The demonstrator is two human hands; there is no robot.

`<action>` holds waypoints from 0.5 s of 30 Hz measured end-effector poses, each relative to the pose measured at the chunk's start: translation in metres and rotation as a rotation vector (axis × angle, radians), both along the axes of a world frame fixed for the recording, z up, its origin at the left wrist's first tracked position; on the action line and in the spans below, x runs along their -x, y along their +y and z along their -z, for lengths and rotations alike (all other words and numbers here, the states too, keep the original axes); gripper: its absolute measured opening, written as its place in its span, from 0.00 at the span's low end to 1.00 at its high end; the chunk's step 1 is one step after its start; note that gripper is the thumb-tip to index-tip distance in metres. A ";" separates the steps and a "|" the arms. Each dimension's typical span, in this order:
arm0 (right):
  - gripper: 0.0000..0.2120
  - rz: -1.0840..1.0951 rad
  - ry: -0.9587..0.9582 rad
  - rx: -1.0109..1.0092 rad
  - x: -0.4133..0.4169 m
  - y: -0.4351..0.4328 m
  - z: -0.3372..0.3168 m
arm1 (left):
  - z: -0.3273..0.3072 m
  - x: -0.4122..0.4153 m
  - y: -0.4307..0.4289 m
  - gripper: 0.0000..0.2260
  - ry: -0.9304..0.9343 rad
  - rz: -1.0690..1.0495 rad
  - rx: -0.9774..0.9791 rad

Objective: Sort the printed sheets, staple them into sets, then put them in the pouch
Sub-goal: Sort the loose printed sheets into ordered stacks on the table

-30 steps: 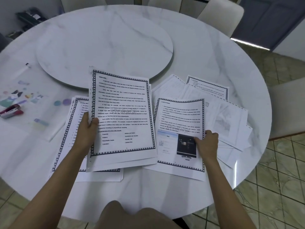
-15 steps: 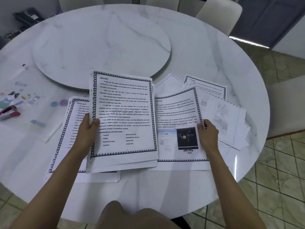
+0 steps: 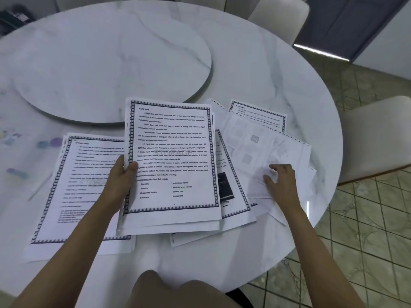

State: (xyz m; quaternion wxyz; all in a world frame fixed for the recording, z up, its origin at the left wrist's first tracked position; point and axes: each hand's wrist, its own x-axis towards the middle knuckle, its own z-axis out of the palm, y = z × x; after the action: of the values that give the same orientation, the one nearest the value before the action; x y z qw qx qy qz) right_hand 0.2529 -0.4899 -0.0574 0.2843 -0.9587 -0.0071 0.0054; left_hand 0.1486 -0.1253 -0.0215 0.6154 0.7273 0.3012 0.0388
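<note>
My left hand (image 3: 121, 176) grips the left edge of a small stack of bordered printed sheets (image 3: 173, 161), headed "HARD DISK", held tilted above the table. The sheet with a dark picture (image 3: 229, 190) now lies tucked under that stack's right side. My right hand (image 3: 281, 181) rests with fingers spread on the loose pile of pale sheets (image 3: 255, 141) at the right. Another bordered stack (image 3: 75, 185) lies flat at the left. A clear pouch (image 3: 20, 156) with coloured spots lies at the far left, blurred.
The round white marble table (image 3: 278, 70) carries a raised turntable (image 3: 106, 63) at the middle. White chairs (image 3: 375, 138) stand at the right and far side. The tiled floor (image 3: 367, 241) shows beyond the table's right edge. My knee (image 3: 178, 292) is at the bottom.
My right hand moved the picture sheet left under the held stack, let it go, and went right onto the loose pile. The view shifted right, so the stapler at the left is out of frame.
</note>
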 end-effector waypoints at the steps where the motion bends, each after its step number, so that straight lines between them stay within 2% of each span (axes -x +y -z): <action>1: 0.18 -0.028 0.013 0.022 -0.001 -0.005 0.001 | 0.001 -0.002 -0.005 0.10 0.003 0.012 0.005; 5: 0.23 -0.182 0.059 0.062 -0.007 -0.015 0.002 | 0.008 -0.010 -0.027 0.15 0.035 0.024 0.038; 10: 0.24 -0.331 0.061 0.116 -0.008 -0.020 0.004 | 0.014 -0.017 -0.050 0.24 0.105 -0.006 0.079; 15: 0.22 -0.383 0.029 0.141 -0.009 -0.021 0.006 | 0.019 -0.021 -0.068 0.23 0.115 -0.012 0.060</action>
State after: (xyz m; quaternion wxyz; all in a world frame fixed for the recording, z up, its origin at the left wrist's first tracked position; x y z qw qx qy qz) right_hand 0.2623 -0.5113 -0.0634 0.2104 -0.9572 -0.1846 0.0735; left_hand 0.1696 -0.1928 -0.0410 0.6186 0.7076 0.3415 -0.0084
